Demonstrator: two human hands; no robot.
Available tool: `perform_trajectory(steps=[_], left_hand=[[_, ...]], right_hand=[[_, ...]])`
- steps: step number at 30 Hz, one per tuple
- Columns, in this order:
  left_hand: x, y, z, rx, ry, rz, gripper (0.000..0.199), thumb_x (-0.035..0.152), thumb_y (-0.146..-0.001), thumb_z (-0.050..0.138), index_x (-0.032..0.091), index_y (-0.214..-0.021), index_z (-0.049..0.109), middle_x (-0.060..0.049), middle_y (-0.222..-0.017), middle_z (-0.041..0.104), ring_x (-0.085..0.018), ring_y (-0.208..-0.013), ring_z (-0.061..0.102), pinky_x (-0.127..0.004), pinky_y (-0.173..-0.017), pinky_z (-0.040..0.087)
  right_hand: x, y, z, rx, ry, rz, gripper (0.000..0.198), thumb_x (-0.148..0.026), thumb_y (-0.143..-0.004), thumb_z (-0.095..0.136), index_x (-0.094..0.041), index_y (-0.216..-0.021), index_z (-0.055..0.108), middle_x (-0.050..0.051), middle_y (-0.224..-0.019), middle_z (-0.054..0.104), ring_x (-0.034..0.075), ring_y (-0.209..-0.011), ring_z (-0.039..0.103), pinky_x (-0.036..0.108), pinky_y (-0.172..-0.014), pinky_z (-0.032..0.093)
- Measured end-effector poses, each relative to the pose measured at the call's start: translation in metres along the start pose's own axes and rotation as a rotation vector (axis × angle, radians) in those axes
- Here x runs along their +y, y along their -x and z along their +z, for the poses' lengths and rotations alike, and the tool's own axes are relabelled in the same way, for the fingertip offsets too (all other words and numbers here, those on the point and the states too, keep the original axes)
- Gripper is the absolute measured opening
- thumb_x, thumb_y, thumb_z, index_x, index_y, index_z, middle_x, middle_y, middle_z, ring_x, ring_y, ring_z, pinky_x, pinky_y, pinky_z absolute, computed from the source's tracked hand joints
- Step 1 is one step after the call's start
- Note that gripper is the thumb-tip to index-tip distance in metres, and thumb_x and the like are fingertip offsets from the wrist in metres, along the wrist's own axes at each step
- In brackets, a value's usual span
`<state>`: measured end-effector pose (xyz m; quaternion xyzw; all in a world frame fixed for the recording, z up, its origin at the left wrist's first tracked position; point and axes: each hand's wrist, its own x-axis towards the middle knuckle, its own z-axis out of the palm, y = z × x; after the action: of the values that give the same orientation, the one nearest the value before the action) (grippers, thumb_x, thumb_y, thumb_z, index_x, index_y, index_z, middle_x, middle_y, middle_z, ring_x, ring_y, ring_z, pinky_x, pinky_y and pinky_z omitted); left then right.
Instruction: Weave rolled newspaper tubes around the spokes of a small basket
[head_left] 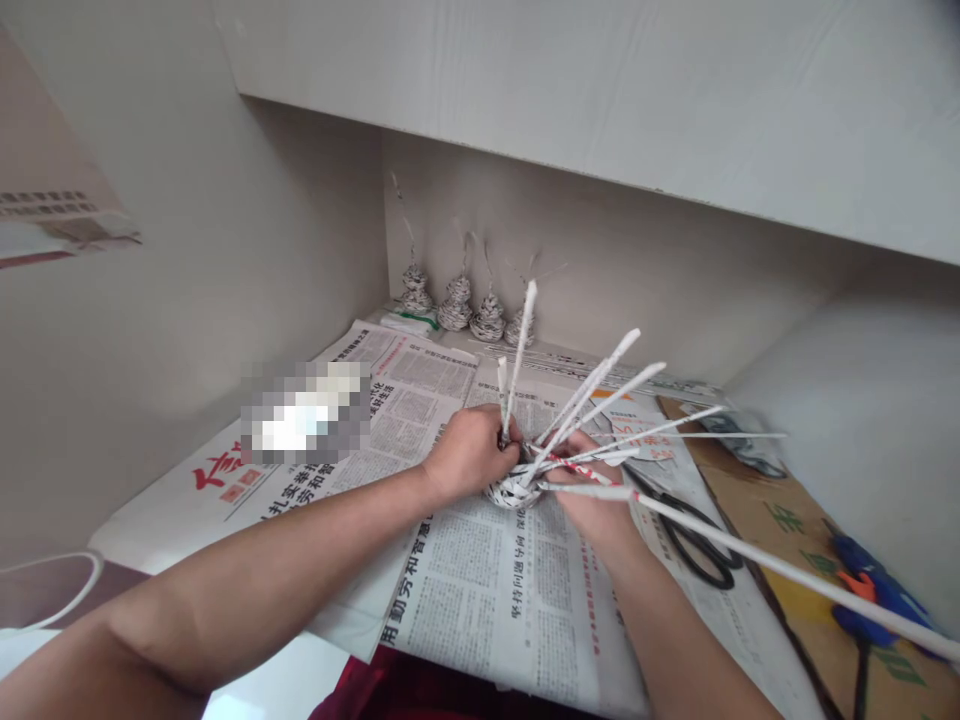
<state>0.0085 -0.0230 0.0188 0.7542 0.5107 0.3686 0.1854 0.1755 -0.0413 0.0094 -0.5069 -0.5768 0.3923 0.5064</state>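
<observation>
Clasped over the newspaper sheet [480,610]: pinched at the left rim of the woven newspaper base [514,494] by the left hand [469,450]; grasped opposite by the right hand [596,510], partly hidden behind strands. Best done with steady pressure, drawing the long paper tube [750,550], right of the grip, snugly around each paper stake [521,350] without creasing.

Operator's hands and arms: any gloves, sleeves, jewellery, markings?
No gloves, rings or watch visible on the left hand or the right hand, whose fingers are partly hidden. Both forearms are sleeveless as far as they show, without visible markings.
</observation>
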Motion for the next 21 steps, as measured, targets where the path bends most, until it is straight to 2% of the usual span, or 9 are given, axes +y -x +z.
perform_trajectory(steps=[5,9,13,21], left_hand=[[-0.002,0.001,0.000,-0.038,0.025,0.159,0.016,0.012,-0.076,0.060,0.020,-0.081,0.072,-0.002,-0.084,0.072,-0.017,-0.082,0.066,-0.026,-0.078,0.047],[-0.002,0.001,-0.002,-0.068,0.057,0.154,0.016,0.011,-0.077,0.061,0.021,-0.082,0.073,0.000,-0.083,0.074,-0.016,-0.081,0.067,-0.024,-0.076,0.047],[-0.001,0.000,-0.002,-0.077,0.082,0.137,0.016,0.008,-0.075,0.062,0.020,-0.079,0.071,0.000,-0.081,0.073,-0.015,-0.078,0.066,-0.023,-0.074,0.046],[-0.006,-0.001,0.000,-0.080,0.136,0.221,0.021,0.001,-0.072,0.058,0.019,-0.072,0.070,-0.001,-0.077,0.070,-0.015,-0.079,0.063,-0.024,-0.076,0.046]], right_hand=[[0.001,-0.003,0.005,0.021,-0.001,0.048,0.012,-0.028,-0.070,0.070,-0.019,-0.076,0.065,0.002,-0.068,0.070,0.018,-0.060,0.063,0.029,-0.054,0.047],[0.003,-0.005,0.005,0.050,0.020,0.036,0.017,-0.033,-0.070,0.073,-0.018,-0.077,0.068,0.003,-0.068,0.070,0.019,-0.062,0.064,0.030,-0.058,0.049],[0.007,-0.007,0.003,0.021,-0.022,0.043,0.020,-0.034,-0.069,0.075,-0.017,-0.078,0.070,0.003,-0.068,0.070,0.018,-0.060,0.064,0.029,-0.057,0.049],[0.013,-0.006,0.002,-0.034,-0.059,0.031,0.020,-0.034,-0.072,0.073,-0.018,-0.085,0.072,0.004,-0.072,0.072,0.018,-0.064,0.065,0.029,-0.058,0.050]])
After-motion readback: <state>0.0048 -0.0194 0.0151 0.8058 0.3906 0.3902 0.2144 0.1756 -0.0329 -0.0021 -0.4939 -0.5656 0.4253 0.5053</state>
